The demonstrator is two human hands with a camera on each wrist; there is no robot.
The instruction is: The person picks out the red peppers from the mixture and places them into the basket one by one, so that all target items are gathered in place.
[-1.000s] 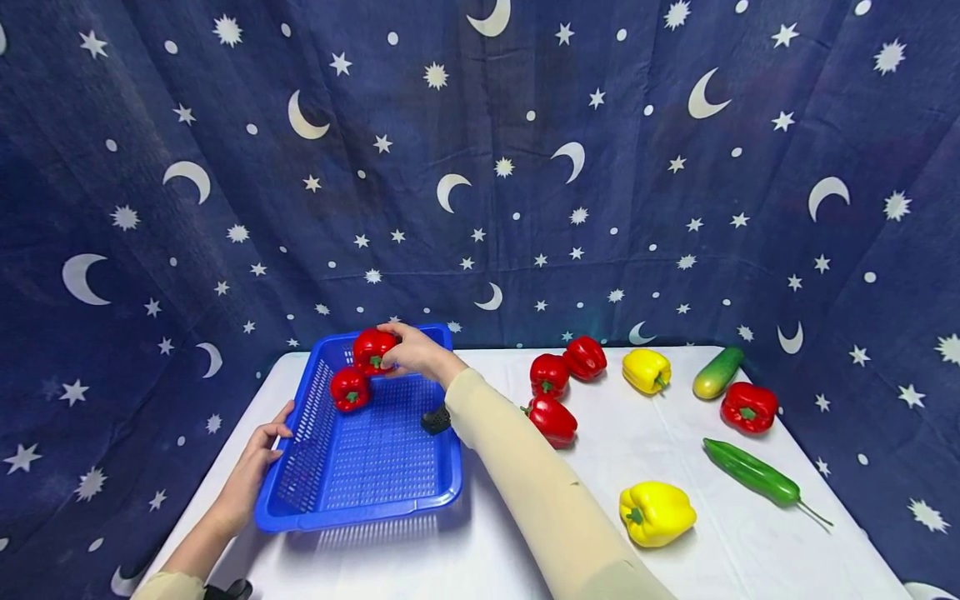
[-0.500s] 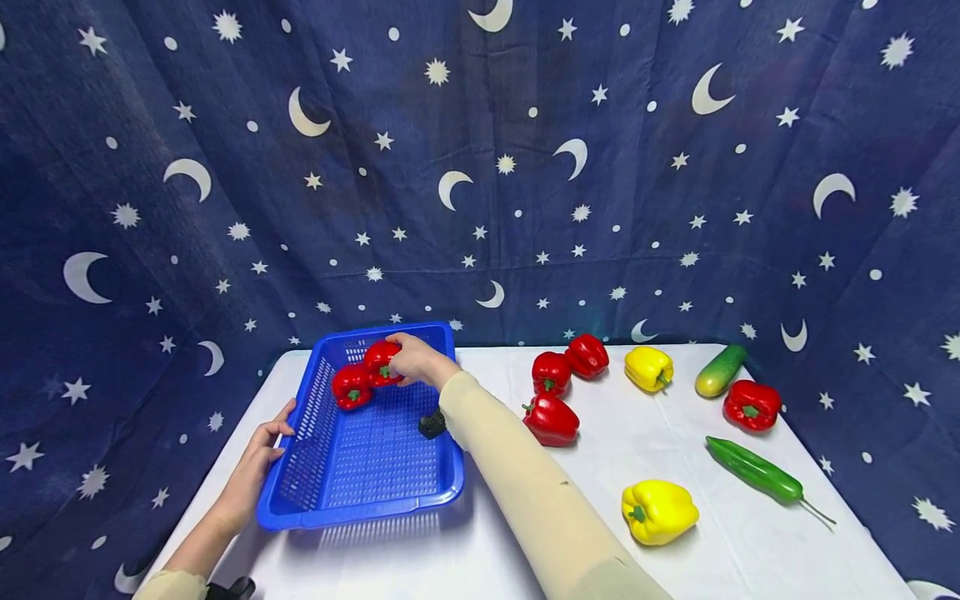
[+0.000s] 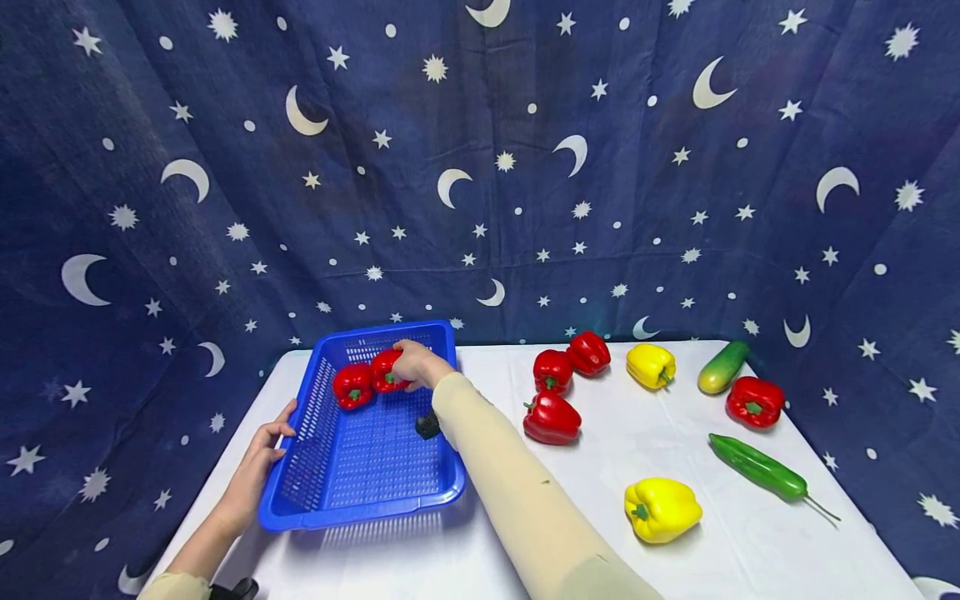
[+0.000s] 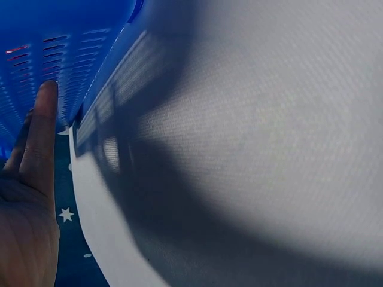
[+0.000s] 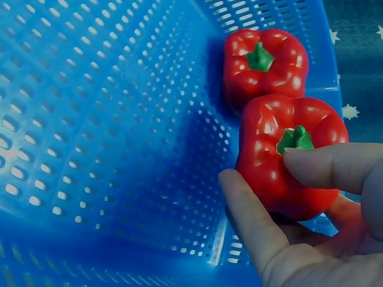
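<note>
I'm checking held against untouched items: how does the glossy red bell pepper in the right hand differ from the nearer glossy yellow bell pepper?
The glossy red bell pepper is gripped by the fingers of the right hand; the glossy yellow bell pepper is untouched.
The red one is inside the blue plastic basket; the yellow one lies on the white cloth.
Both have lobed bodies and green stems.

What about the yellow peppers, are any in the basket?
No, both yellow peppers lie on the table, and the basket shows only two red peppers.
</note>
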